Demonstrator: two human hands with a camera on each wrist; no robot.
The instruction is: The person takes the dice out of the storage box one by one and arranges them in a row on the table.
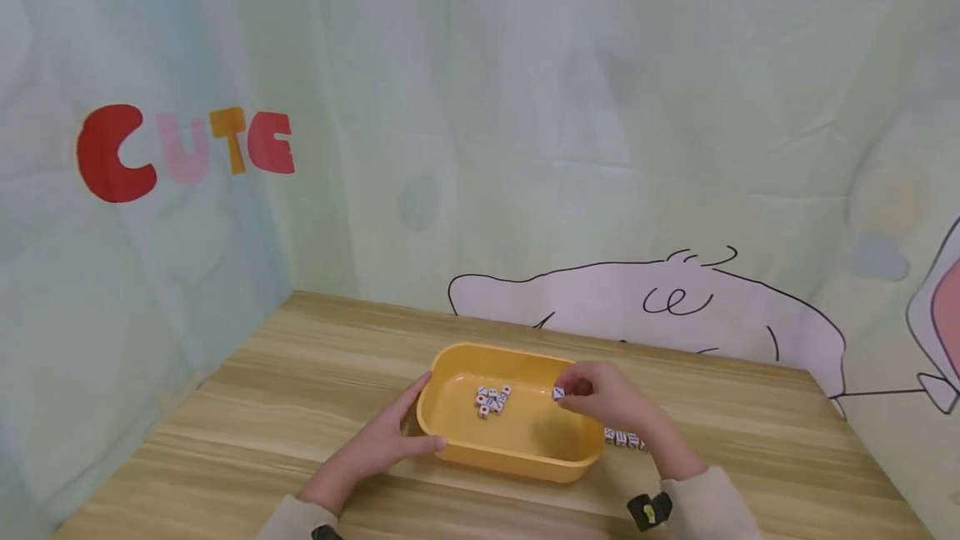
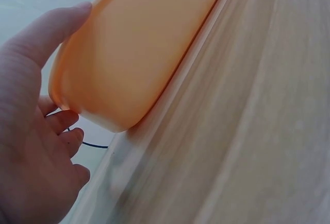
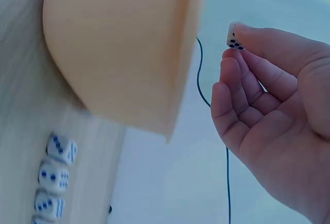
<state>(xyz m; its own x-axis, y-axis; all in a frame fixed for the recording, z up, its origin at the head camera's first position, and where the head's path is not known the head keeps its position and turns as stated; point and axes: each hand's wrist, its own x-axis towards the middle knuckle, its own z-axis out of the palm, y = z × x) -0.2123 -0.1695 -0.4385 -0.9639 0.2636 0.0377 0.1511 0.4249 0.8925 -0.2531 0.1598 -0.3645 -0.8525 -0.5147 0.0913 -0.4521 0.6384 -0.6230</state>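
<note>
A yellow plastic basin (image 1: 510, 460) stands on the table, and several white dice (image 1: 491, 401) lie in a cluster towards its left side. My left hand (image 1: 382, 442) grips the basin's left end, thumb on the near side and fingers round the far side; the left wrist view shows the fingertips (image 2: 72, 134) bent by the rim. Over the right part of the basin, my right hand (image 1: 609, 397) pinches one die (image 3: 235, 37) between thumb and fingertips. Its dark pips show in the right wrist view.
Just right of the basin, partly behind my right forearm, several more dice (image 1: 626, 440) stand in a row on the wooden table (image 1: 315, 357). Printed cloth (image 1: 585, 148) hangs behind the table and at both sides.
</note>
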